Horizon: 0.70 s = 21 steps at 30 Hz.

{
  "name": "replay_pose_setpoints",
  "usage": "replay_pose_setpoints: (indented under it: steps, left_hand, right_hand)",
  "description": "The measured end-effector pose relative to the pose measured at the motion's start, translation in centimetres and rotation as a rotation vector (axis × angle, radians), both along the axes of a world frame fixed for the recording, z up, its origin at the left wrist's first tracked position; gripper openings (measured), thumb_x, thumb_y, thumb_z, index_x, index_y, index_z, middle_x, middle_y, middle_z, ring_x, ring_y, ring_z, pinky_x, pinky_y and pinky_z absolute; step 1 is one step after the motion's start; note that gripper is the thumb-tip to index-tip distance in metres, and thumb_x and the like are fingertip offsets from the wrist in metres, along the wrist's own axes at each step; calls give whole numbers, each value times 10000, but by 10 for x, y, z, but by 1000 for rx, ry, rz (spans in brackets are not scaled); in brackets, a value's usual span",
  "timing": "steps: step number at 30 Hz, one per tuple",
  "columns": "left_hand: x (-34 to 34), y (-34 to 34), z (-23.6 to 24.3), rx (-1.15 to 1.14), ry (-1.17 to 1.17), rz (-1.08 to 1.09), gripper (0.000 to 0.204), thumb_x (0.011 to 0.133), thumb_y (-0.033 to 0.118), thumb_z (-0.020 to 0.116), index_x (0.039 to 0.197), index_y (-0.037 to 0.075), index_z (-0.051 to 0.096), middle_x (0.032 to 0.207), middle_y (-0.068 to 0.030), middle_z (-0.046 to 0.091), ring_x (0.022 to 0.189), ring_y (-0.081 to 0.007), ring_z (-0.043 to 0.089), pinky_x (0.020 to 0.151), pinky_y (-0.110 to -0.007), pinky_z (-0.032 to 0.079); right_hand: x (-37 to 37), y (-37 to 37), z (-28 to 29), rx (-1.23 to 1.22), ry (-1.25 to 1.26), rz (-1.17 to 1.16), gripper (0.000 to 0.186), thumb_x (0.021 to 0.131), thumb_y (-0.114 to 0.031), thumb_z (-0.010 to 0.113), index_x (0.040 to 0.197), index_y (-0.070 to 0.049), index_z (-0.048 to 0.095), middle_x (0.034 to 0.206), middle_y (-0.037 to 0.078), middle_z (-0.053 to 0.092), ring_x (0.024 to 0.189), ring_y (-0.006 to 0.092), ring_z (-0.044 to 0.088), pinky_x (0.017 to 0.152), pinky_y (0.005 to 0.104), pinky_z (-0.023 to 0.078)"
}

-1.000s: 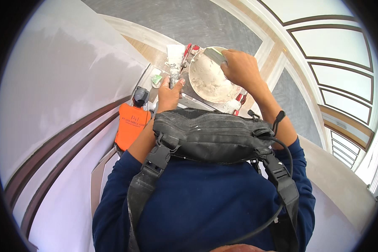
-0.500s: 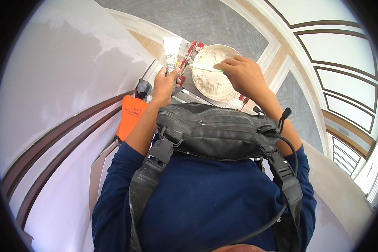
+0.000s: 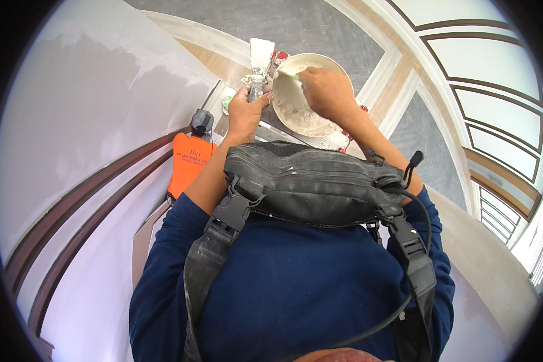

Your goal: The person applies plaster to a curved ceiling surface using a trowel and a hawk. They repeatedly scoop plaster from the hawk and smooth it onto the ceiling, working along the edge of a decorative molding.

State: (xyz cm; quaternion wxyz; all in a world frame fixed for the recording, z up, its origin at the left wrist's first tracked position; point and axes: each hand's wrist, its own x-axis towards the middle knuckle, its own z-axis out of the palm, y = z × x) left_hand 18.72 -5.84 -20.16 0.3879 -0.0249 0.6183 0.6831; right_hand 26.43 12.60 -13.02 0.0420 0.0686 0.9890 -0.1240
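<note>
My left hand is closed on the plaster-caked handle of a wide putty knife, whose white-coated blade points away from me. Just right of it sits a round white bucket with pale compound smeared inside. My right hand is closed on a thin tool with a pale green part, held over the bucket; the rest of the tool is hidden by my fingers. Red metal parts show beside and under the bucket. A small green-and-white item lies left of my left hand.
A co-worker in an orange shirt and grey cap is below on the left. A patched wall with dark curved strips fills the left. A patterned grey-and-wood floor lies beyond, with dark-framed white panels at right.
The putty knife and bucket sit higher in the picture. My right hand has moved with its tool toward the bucket's upper left, and the tool's angle has changed.
</note>
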Motion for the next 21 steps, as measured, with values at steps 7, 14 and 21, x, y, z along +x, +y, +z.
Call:
replay_pose_setpoints:
  steps: [7, 14, 21]
  left_hand:
    - [5, -1, -7, -26, -33, 5, 432, 875, 15, 690, 1269, -45, 523, 1118, -78, 661, 991, -120, 624, 877, -246, 501]
    - [11, -6, -14, 152, -157, 41, 373, 905, 29, 662, 1252, -20, 532, 1103, -75, 660, 995, -135, 628, 883, -269, 503]
    - [19, -4, -12, 155, -189, 79, 369, 897, 21, 673, 1237, -18, 535, 1105, -79, 657, 990, -141, 631, 884, -276, 505]
  right_hand:
    - [23, -9, 8, -139, -149, 184, 211, 861, -110, 622, 1041, -90, 730, 971, 64, 693, 942, 276, 660, 796, 422, 523]
    - [16, 14, 28, -94, -286, -13, 220, 871, -161, 582, 1023, -113, 732, 918, 131, 718, 872, 332, 685, 746, 479, 525]
    - [22, 11, 10, -208, -181, 108, 254, 859, -168, 591, 1058, -108, 736, 914, 156, 720, 870, 338, 682, 764, 457, 524]
